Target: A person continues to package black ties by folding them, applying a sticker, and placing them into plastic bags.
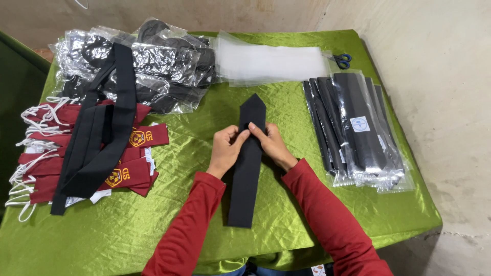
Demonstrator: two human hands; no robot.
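Note:
A black necktie (pixel 245 179) lies lengthwise on the green satin tablecloth (pixel 194 128), its pointed end facing away from me. My left hand (pixel 226 148) pinches the tie's left edge near the upper part. My right hand (pixel 271 143) grips the right edge at the same height, thumb on top. Both arms wear red sleeves.
Packed black ties in clear sleeves (pixel 358 128) are stacked at the right. Empty clear plastic bags (pixel 271 64) lie at the back, with blue-handled scissors (pixel 341 60) beside them. A heap of bagged black items (pixel 153 61) sits back left. Maroon ties with emblems (pixel 76 158) and loose black ties (pixel 102 133) lie left.

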